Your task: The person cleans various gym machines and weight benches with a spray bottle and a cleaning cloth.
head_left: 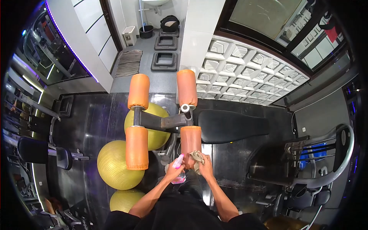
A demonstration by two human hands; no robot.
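My left hand is closed around a spray bottle with a pink and white trigger head and pinkish liquid inside. A bunched beige cloth is in my right hand, against the near right orange foam roller. That roller belongs to an exercise bench, whose other orange rollers are the near left one, the far left one and the far right one. A metal frame joins them to a black padded seat.
Yellow exercise balls rest on the black floor at left. A treadmill-like machine stands at right. Behind the bench rises a white patterned wall. Beyond a doorway lie a striped mat and black step platforms.
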